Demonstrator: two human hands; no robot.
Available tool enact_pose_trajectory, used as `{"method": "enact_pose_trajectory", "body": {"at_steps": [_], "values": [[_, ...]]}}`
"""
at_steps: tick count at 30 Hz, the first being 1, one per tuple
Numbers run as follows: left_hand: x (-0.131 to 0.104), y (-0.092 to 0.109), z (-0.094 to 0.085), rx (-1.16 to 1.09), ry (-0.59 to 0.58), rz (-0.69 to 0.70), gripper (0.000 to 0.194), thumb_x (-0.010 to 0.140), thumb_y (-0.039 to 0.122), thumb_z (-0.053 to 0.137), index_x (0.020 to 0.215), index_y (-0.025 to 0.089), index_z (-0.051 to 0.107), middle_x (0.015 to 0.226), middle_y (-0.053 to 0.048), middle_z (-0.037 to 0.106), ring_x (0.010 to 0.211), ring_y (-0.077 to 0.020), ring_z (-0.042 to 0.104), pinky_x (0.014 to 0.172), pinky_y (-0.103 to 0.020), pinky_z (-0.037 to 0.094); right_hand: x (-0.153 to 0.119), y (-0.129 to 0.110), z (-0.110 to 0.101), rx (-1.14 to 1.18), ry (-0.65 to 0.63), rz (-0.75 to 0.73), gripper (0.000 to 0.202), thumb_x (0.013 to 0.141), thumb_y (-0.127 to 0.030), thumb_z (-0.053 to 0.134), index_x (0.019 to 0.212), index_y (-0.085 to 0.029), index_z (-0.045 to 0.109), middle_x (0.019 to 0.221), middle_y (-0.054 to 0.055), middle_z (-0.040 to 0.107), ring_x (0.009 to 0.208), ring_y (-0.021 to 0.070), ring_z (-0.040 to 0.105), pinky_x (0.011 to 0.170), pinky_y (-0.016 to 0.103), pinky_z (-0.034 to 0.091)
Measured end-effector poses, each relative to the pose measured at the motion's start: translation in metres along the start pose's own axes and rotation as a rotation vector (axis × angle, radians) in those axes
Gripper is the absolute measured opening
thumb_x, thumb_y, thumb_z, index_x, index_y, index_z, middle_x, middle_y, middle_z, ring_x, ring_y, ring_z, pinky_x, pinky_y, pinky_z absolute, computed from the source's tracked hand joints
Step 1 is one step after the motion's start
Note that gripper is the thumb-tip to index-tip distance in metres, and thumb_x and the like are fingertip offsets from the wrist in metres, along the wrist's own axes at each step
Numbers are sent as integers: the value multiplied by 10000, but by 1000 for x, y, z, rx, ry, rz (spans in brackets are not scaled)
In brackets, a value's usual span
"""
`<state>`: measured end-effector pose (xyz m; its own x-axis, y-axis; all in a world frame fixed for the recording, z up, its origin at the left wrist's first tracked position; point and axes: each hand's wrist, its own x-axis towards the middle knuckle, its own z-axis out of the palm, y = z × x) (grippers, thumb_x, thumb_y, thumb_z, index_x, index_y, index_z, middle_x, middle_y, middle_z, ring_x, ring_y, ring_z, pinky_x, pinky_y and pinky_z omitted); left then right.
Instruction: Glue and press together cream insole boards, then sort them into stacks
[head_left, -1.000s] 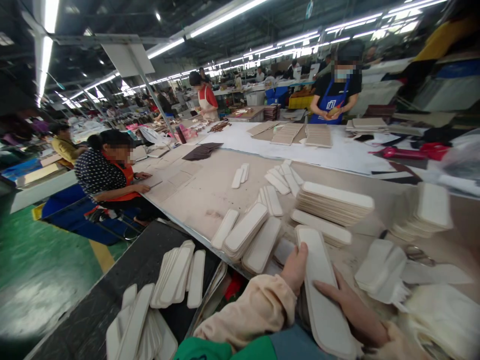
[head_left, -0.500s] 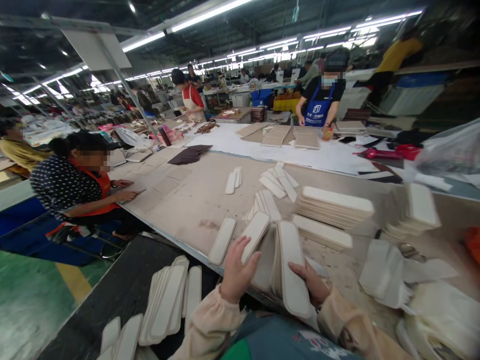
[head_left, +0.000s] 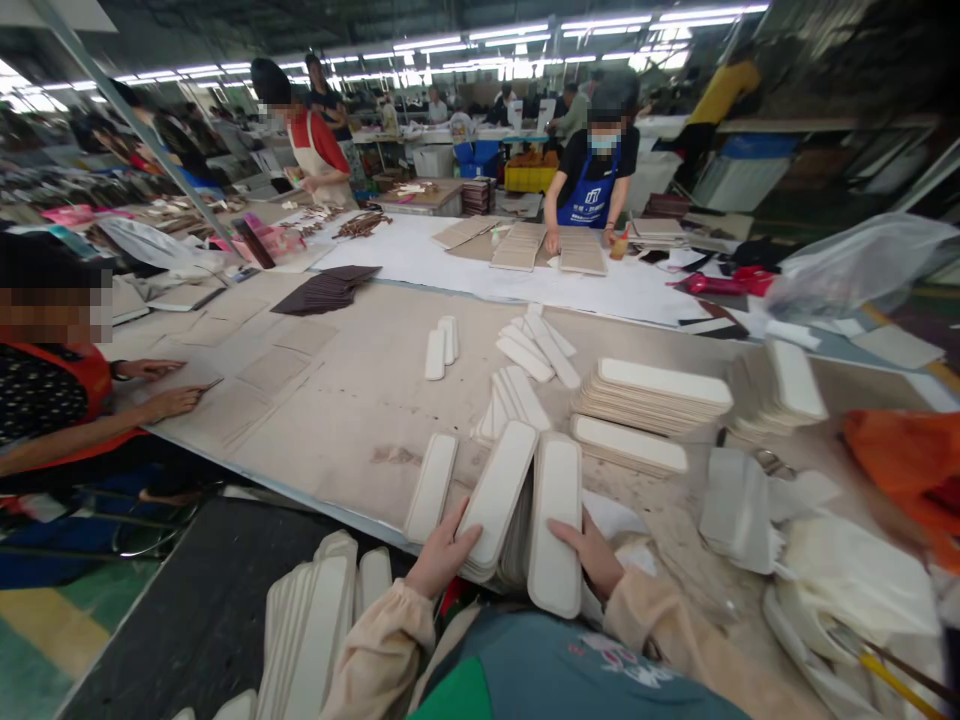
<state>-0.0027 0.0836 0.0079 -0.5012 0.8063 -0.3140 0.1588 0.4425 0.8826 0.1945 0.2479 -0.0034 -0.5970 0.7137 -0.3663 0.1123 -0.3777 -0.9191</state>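
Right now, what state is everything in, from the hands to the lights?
left hand: touching the left stack
right hand: gripping the right stack
left stack: slanted
right stack: strips layered
long pile: lying flat
dark sheets: fanned out
plastic bag: puffed up
ceiling lights: lit

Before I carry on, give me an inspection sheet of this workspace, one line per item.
Surface: tan tabletop, with small dark marks and a brownish smudge.
Job's things: pale strips with rounded corners; left stack and right stack by the hands, others beyond and on the black surface.
Clutter: orange cloth and clear plastic bag, both right.
Grip: right hand holds right stack, thumb on top; left hand at left stack's edge, firmness unclear.
Cables: nothing seen for certain.
Surroundings: person in blue apron opposite, person in orange apron at left.
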Motion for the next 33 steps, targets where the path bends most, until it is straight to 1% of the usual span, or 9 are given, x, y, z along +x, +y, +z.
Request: {"method": "enact_pose_trajectory", "body": {"at_steps": [4,7,11,13,16,20,24,31,33], "values": [[1,-5,0,-1,-24,34,732,834,518,500,1421,107,352,1441,-113,426,1336,-224,387,1145,-370,253,6,3,8,-125,100,-34,611,760,-458,654,1280,-171,512,1134,119,663,1052,295,604,880,440,501],[5,-9,-5,37,-15,49,658,860,524,444,1367,106,442,1395,-110,489,1297,-212,442,1114,-343,311,9,2,13,-161,125,-66,622,759,-478,642,1282,-171,507,1183,125,640,1104,294,584,939,446,475],[24,-26,-19,250,197,-5,521,912,474,337,1223,137,583,1247,-88,618,1181,-187,545,1026,-292,405,9,-1,16,-204,121,-78,641,746,-470,642,1305,-204,472,1252,115,598,1123,287,569,972,446,453],[38,-41,-27,366,303,-71,520,897,441,387,1227,79,561,1254,-151,589,1204,-233,515,1049,-331,368,9,-3,16,-222,94,-99,681,739,-462,645,1334,-216,426,1281,114,572,1143,289,552,987,455,441],[56,-64,-36,533,378,-163,581,826,429,529,1241,23,522,1276,-227,522,1237,-323,448,1067,-410,303,9,-4,14,-280,67,-128,790,715,-457,673,1385,-222,325,1316,129,529,1183,299,516,1014,474,414],[71,-82,-37,707,355,-236,563,700,434,681,1128,82,579,1169,-194,551,1134,-328,494,982,-415,351,10,-4,9,-371,57,-171,909,702,-478,692,1436,-234,215,1377,140,457,1222,312,475,1041,510,375],[78,-86,-35,800,348,-271,550,673,459,697,1062,91,576,1109,-184,540,1086,-318,493,941,-414,349,11,-2,4,-392,30,-215,908,742,-494,654,1468,-263,161,1462,115,364,1308,306,386,1099,514,299],[78,-90,-35,789,366,-278,511,653,472,697,985,100,582,1067,-161,525,1061,-308,496,932,-387,348,12,8,-10,-319,67,-76,929,798,-551,567,1500,-281,22,1573,67,108,1409,277,210,1151,491,195],[78,-90,-35,754,404,-294,525,638,476,705,986,107,569,1084,-165,520,1088,-319,489,937,-396,354,13,11,-13,-304,47,-64,948,798,-562,563,1500,-267,0,1573,82,98,1411,278,203,1145,506,198]]}}
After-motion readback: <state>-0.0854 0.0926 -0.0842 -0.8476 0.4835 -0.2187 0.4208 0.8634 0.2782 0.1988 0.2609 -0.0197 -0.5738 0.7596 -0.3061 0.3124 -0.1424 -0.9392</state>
